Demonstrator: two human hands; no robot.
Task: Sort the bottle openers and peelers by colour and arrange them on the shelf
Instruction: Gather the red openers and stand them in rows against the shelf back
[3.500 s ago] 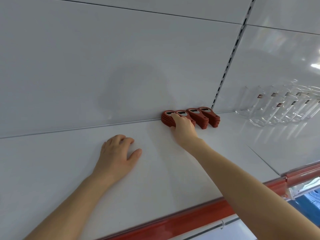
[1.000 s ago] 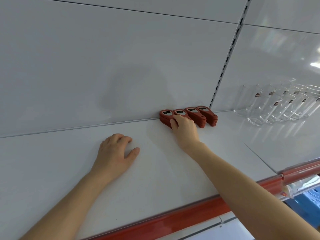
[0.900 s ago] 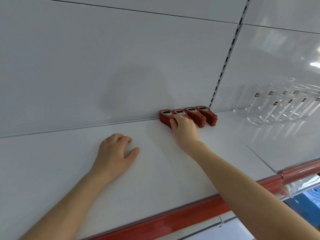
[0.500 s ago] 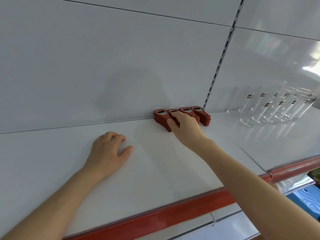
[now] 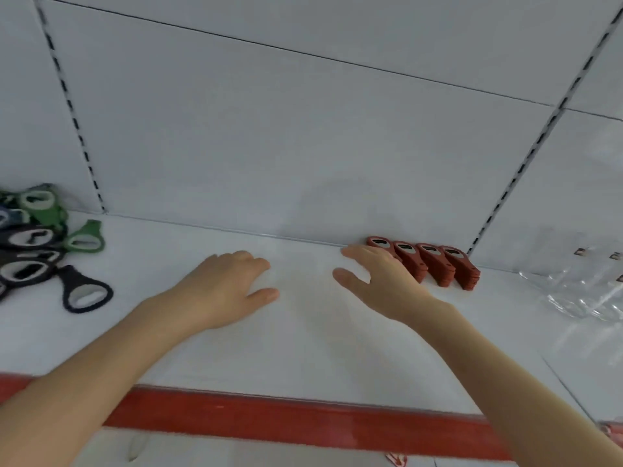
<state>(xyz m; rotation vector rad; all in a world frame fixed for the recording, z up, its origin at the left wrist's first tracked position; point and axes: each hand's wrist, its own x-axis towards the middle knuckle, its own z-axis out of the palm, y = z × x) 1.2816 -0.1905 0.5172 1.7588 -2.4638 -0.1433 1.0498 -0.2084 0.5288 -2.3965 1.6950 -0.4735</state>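
Several stacks of red bottle openers (image 5: pixel 435 266) stand in a row against the back panel of the white shelf (image 5: pixel 303 348). My right hand (image 5: pixel 381 281) hovers just left of them with fingers spread, holding nothing and covering part of the leftmost stack. My left hand (image 5: pixel 222 291) rests flat on the shelf, empty. At the far left lies a loose pile of green openers (image 5: pixel 84 237), black openers (image 5: pixel 84 294) and a bluish one (image 5: pixel 10 215).
Clear drinking glasses (image 5: pixel 583 284) stand blurred at the right on the neighbouring shelf section. A red price rail (image 5: pixel 303 423) runs along the shelf's front edge. Slotted uprights (image 5: pixel 526 163) flank the back panel.
My right hand has let go of the red stacks and drawn back to the left, open. The view has swung left, bringing the mixed pile into sight. The left hand stays flat.
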